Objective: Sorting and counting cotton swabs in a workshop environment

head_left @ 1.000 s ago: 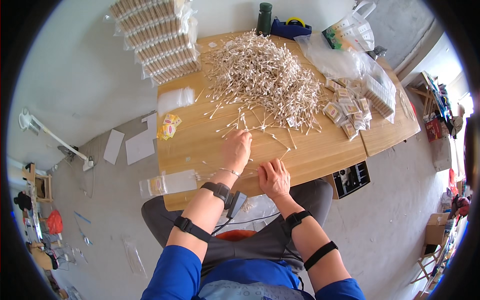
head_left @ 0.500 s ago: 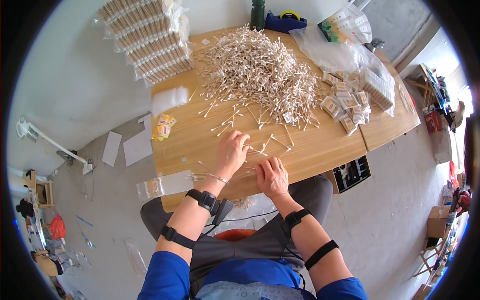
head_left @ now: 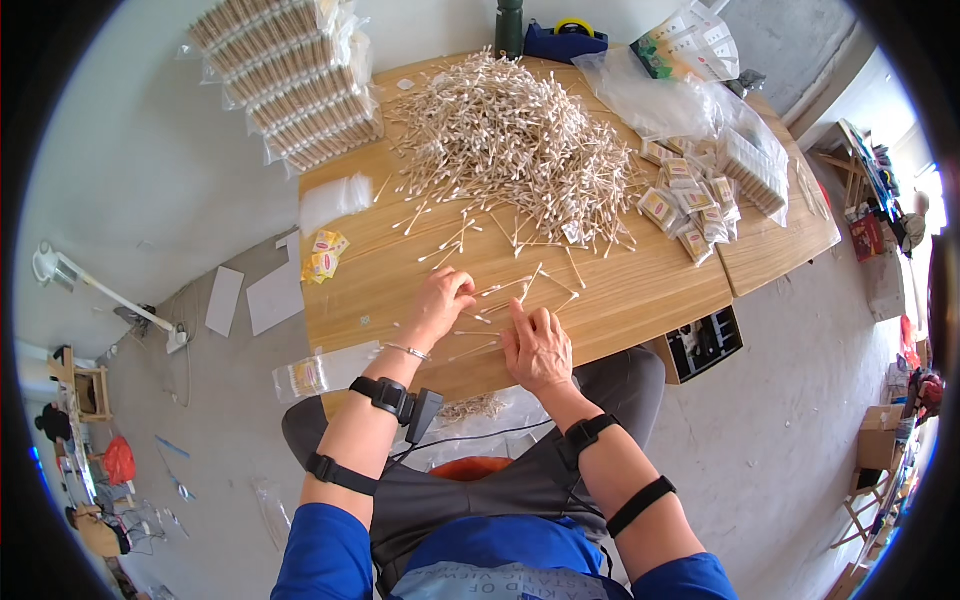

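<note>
My left hand (head_left: 443,303) is over the table near its front edge, fingers curled in and thumb close to them; whether a swab is inside is hidden. A loose cotton swab (head_left: 505,287) lies just right of its fingertips. My right hand (head_left: 539,350) rests palm down on the wood, its index finger stretched forward beside a few scattered swabs. Another cotton swab (head_left: 474,352) lies between the two hands. Beyond them rises a large heap of cotton swabs (head_left: 515,150). A clear plastic sleeve (head_left: 350,365) sits by my left wrist.
Bundled swabs in clear bags (head_left: 285,85) are stacked at the far left. Yellow cards (head_left: 325,255) lie at the table's left edge. Small packed boxes (head_left: 690,205) and plastic bags (head_left: 660,100) are on the right. A blue tape dispenser (head_left: 565,43) and dark green bottle (head_left: 508,28) stand behind.
My left hand has drawn left and slightly back, away from the right hand. My right hand has shifted a little left, its index finger now reaching forward. Swabs between them show more.
</note>
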`<state>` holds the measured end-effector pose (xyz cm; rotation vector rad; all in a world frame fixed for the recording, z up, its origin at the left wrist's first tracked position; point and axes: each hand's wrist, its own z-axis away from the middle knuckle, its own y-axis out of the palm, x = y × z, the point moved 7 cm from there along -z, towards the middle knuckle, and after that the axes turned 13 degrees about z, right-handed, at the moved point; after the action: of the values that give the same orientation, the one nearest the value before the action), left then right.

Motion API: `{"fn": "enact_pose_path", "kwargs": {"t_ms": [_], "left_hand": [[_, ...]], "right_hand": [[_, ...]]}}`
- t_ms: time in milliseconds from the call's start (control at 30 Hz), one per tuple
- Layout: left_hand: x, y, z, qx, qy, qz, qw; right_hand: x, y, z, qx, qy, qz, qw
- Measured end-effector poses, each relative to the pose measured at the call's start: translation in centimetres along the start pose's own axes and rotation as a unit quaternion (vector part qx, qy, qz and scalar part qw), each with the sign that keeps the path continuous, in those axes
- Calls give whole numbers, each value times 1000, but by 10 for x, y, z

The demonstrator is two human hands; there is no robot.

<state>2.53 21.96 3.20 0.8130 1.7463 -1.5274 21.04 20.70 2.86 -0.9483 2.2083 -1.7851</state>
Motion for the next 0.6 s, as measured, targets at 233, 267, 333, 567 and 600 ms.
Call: {"fn": "enact_pose_path", "kwargs": {"t_ms": [233,267,333,567,600], "left_hand": [[14,-19,9,-46,-88,-54,994],[11,-19,9,-46,-88,-54,994],[-5,-21,9,-78,-53,-64,993],[-7,-7,-4,-64,-59,-95,992],[-16,-10,-4,-109,-2,-88,990]], "right_hand": [[1,-2,0,-6,-4,4,1000],[0,-2,0,-6,-4,4,1000],[-1,-1,0,-8,4,7,1000],[-2,2,1,2,5,11,1000],[-3,2,1,6,12,1,1000]]}}
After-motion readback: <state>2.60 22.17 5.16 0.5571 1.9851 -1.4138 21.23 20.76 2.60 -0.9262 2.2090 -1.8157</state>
